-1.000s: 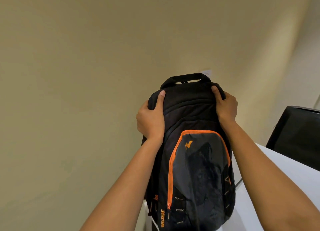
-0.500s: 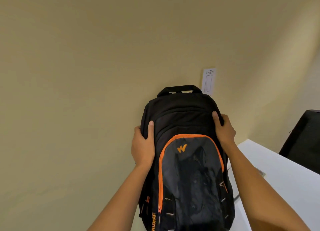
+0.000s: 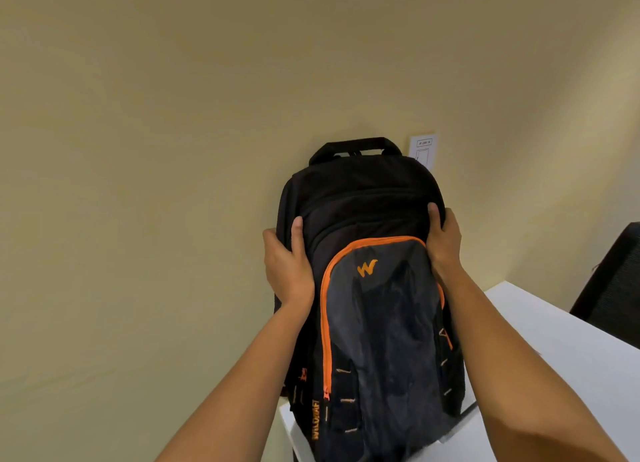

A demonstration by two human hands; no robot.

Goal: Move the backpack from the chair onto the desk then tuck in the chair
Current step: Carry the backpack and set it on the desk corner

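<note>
A black and grey backpack (image 3: 370,309) with an orange zipper and an orange W logo stands upright on the left end of a white desk (image 3: 554,351), its back against the beige wall. My left hand (image 3: 287,267) grips its left side, thumb on the front. On the opposite side my right hand (image 3: 445,243) holds the right shoulder of the bag. The backpack's bottom runs out of the lower edge of the view. A black chair back (image 3: 613,288) shows at the right edge behind the desk.
A white wall plate (image 3: 424,152) sits on the wall just above and right of the backpack's carry handle. The beige wall fills the left and upper view. The desk's left edge lies under the bag.
The backpack has come down and now rests upright on the desk against the wall. Both hands slid from its top down to its sides. The wall plate came into view.
</note>
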